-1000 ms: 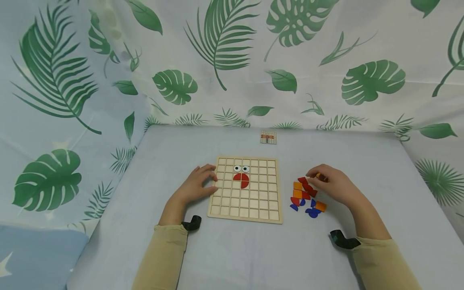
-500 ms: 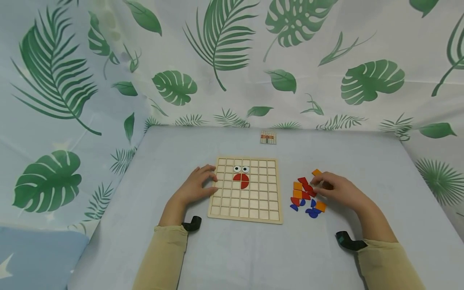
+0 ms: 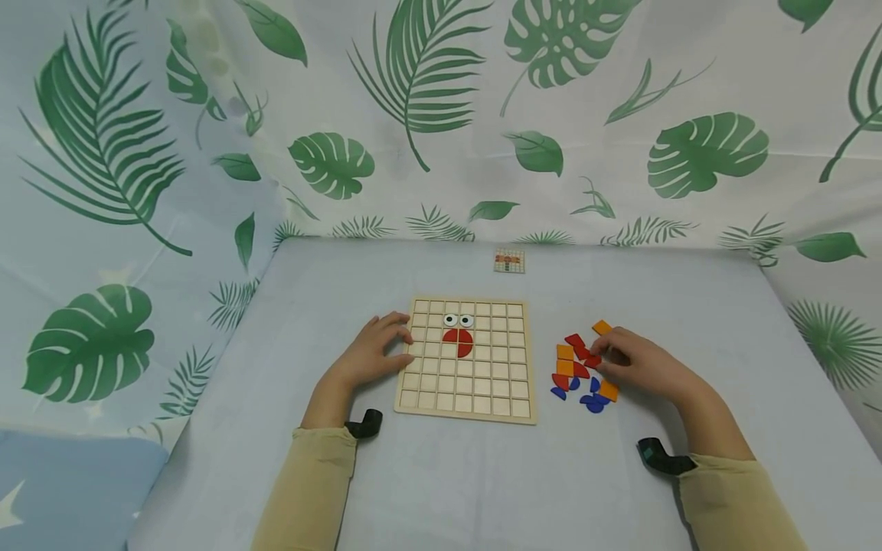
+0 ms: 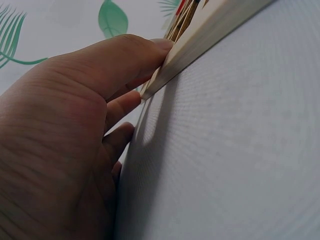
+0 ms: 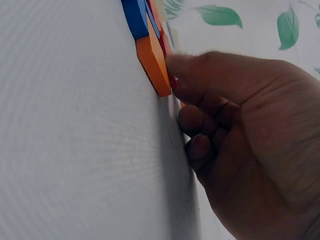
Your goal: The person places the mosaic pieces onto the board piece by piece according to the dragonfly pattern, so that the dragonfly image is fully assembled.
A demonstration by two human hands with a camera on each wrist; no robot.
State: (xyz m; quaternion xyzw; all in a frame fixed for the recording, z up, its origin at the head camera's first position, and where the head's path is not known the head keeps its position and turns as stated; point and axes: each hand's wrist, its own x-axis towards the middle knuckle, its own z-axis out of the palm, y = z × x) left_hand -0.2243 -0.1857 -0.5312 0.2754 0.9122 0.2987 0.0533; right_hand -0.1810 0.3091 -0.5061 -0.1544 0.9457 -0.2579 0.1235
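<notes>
My left hand (image 3: pixel 372 350) rests at the left edge of a square wooden grid board (image 3: pixel 475 386); in the left wrist view its thumb (image 4: pixel 145 52) touches the rim. Two eye pieces (image 3: pixel 458 321) and red quarter-circle pieces (image 3: pixel 465 349) lie in the board's upper cells. To the right of the board, my right hand (image 3: pixel 641 361) pinches a red piece (image 3: pixel 592 360) between thumb and index finger, at the edge of a loose pile. In the right wrist view a sliver of red shows by the thumb tip, beside an orange square (image 5: pixel 152 62); the fingers hide most of it.
Around the right hand lie loose orange squares (image 3: pixel 565 367), red pieces and blue half-round pieces (image 3: pixel 594 405). Another orange piece (image 3: pixel 602 327) sits just beyond the hand. A small patterned card (image 3: pixel 509 261) lies behind the board. Leaf-printed cloth (image 3: pixel 441 184) rises at the back.
My right hand has left the orange piece at the far side of the pile, drawn back toward me, and taken a red piece, which has shifted slightly. The left hand stays at the board.
</notes>
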